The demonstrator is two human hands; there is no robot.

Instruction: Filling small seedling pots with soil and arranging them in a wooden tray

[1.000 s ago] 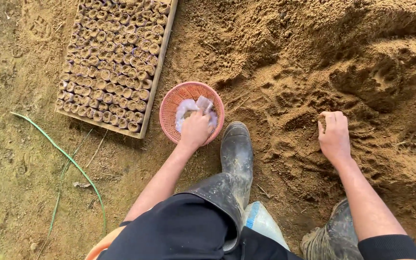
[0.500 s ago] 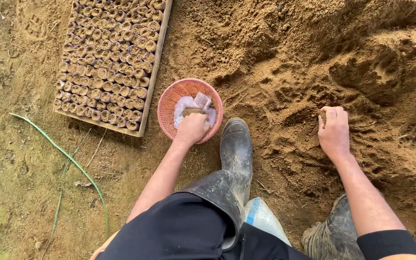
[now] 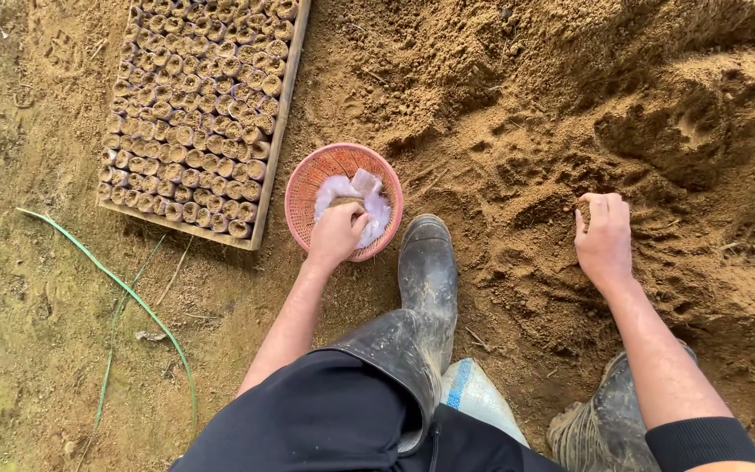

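A pink plastic basket sits on the sandy ground and holds crumpled white plastic bags. My left hand reaches into the basket's near side, fingers closed on a small brown soil-filled pot among the bags. My right hand presses down on the loose sandy soil heap to the right, fingers curled around a lump of soil. A wooden tray packed with several small soil-filled pots lies just left of the basket.
My two black rubber boots stand between the hands, one near the basket, one at bottom right. A white woven sack shows under my legs. A green hose curves across the ground at left.
My left hand has sunk slightly deeper into the basket. My right hand has stayed on the soil heap; the view shifted a little.
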